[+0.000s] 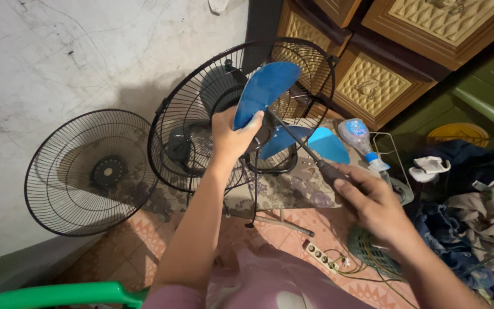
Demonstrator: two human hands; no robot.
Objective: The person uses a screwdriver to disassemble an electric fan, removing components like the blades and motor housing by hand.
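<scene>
Rear fan guard [201, 109]: wire bowl closing off everything behind the blue fan blade [267, 91]; access from the front only. Loose front guard [90, 171]: leaning on the wall [58, 51], blocking the left floor (open wall above it). Spray bottle [361, 137] and white plastic part [430, 166]: crowding the right edge of the small patterned table [298, 189]; power strip [322, 256] and coiled cable [373, 249] below. Wooden cabinet [384, 74]: shutting the far right.

The fan blade [267, 91] is bright blue. Both wire fan guards, the rear [201, 109] and the loose front guard [90, 171], are black. The floor tiles [138, 246] are orange with a pale diamond pattern. The wooden cabinet [373, 86] has tan quilted panels.
</scene>
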